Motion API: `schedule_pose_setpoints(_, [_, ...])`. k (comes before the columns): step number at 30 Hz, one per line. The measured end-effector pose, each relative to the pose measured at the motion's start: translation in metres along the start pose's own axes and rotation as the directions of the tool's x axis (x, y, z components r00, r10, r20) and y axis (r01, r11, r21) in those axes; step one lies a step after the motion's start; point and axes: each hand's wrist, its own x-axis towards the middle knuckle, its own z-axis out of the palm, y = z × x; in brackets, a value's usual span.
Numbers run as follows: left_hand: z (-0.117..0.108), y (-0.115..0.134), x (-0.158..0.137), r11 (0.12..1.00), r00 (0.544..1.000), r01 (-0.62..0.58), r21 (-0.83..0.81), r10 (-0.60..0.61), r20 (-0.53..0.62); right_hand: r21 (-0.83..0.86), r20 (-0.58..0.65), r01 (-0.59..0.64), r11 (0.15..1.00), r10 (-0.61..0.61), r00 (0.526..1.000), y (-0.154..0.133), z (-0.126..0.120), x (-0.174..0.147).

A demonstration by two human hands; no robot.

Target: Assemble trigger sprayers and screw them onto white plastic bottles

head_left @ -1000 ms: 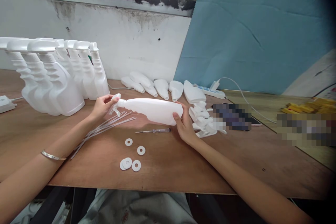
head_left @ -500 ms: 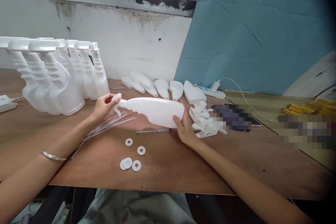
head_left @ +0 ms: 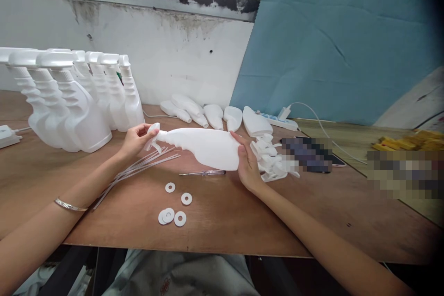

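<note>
A white spray bottle (head_left: pixel 208 149) lies sideways in the air above the table, its base to the right. My left hand (head_left: pixel 138 139) pinches the white trigger sprayer head (head_left: pixel 155 135) at the bottle's neck. Around the base end my right hand (head_left: pixel 249 164) is closed, thumb at the near side and fingers partly hidden behind. Thin white tubes (head_left: pixel 138 165) lie below my left hand. Under the bottle rests a screwdriver (head_left: pixel 204 173) with a clear handle. Several white ring washers (head_left: pixel 180 218) lie nearer the table's front edge.
Assembled spray bottles (head_left: pixel 83 111) stand at the left. Bottles without heads (head_left: pixel 213 116) lie along the wall, and loose trigger heads (head_left: pixel 274 166) are piled by my right hand. A power strip (head_left: pixel 280 121), a phone (head_left: pixel 338 161) and yellow pieces (head_left: pixel 412 141) are farther right.
The bottle has turned about its long axis between my hands. My right hand has shifted its grip slightly on the base; my left hand stays at the sprayer head.
</note>
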Motion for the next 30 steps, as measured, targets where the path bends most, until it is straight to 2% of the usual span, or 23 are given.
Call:
schedule_pose_setpoints(4, [-0.0007, -0.0026, 0.0015, 1.000, 1.000, 0.016, 0.005, -0.016, 0.003, 0.031, -0.030, -0.025, 0.999, 0.026, 0.999, -0.0004, 0.0016, 0.0000])
schedule_pose_setpoints(9, [-0.0003, -0.0031, 0.0014, 0.998, 0.998, 0.057, -0.018, -0.057, 0.012, 0.039, -0.134, -0.021, 0.999, 0.027, 0.991, -0.0019, 0.0019, 0.0006])
schedule_pose_setpoints(12, [0.0015, -0.0011, -0.0005, 0.995, 0.995, 0.093, -0.042, -0.091, 0.046, 0.077, -0.162, -0.053, 0.996, 0.065, 0.985, -0.0024, 0.0020, 0.0005])
schedule_pose_setpoints(17, [0.0015, -0.0029, 0.0001, 0.992, 0.991, 0.117, -0.043, -0.114, 0.067, 0.084, -0.138, -0.083, 0.993, 0.094, 0.986, 0.0006, 0.0026, -0.0004])
schedule_pose_setpoints(25, [-0.0019, -0.0099, 0.0064, 0.988, 0.988, 0.152, -0.040, -0.153, -0.012, -0.016, 0.000, 0.050, 0.999, -0.050, 0.999, 0.0009, 0.0023, -0.0023])
schedule_pose_setpoints(30, [0.0009, -0.0085, 0.0043, 0.975, 0.978, 0.210, -0.073, -0.210, 0.012, -0.006, -0.035, 0.062, 0.998, -0.063, 0.997, -0.0022, 0.0032, -0.0024])
